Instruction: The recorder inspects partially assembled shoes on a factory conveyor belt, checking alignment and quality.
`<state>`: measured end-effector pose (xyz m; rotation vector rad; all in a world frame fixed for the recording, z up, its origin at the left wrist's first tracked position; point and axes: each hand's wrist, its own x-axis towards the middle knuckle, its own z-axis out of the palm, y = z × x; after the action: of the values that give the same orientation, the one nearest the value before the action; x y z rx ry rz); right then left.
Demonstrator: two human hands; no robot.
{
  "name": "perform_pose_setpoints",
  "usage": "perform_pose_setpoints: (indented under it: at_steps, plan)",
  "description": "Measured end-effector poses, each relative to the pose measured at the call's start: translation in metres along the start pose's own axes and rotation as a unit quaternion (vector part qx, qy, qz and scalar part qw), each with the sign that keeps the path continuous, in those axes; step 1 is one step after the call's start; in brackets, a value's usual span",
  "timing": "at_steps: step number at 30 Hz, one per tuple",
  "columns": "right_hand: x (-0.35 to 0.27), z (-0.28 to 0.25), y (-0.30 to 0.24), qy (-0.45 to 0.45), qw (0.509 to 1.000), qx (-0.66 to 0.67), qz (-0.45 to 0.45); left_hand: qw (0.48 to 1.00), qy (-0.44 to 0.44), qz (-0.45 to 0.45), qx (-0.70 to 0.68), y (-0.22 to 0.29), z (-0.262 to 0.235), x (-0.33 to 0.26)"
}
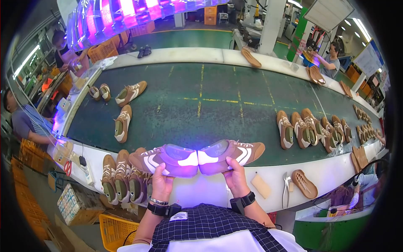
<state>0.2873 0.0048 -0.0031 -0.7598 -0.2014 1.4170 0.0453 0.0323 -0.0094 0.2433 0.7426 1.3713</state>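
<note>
Two brown and white sneakers are held up heel to heel over the white edge of the conveyor, lit purple. My left hand point(162, 181) is closed round the sole side of the left sneaker point(166, 160), its toe pointing left. The right sneaker point(230, 156) is in the grip of my right hand point(236, 179), toe pointing right. Their heels meet or nearly meet in the middle. Beside my left hand stands a row of similar sneakers point(121, 176) on the white ledge. Near my right hand lie a tan rectangular block point(261, 186), metal pliers point(286, 189) and a brown shoe sole point(304, 184).
The green conveyor belt point(168, 107) carries several sneakers point(302, 128) at right and a few at left point(123, 123). A glowing purple lamp point(126, 17) hangs overhead. Red scissors point(68, 168) lie at the left. A yellow crate point(115, 233) stands below. Other people work around the line.
</note>
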Motion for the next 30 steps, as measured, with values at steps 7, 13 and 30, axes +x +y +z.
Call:
perform_pose_setpoints:
  at_steps: [7,13,30]
  plan:
    - [-0.003,0.004,-0.007,0.001,0.998,-0.049,-0.040,1.000,-0.016,0.006,0.014,-0.002,0.002,-0.002]
    - [-0.002,0.009,-0.009,-0.007,0.999,-0.034,-0.014,0.999,0.005,-0.031,-0.006,-0.001,0.014,-0.007]
    - [-0.008,0.020,-0.007,0.040,0.996,0.084,0.017,0.996,0.000,-0.046,-0.070,-0.007,0.022,0.000]
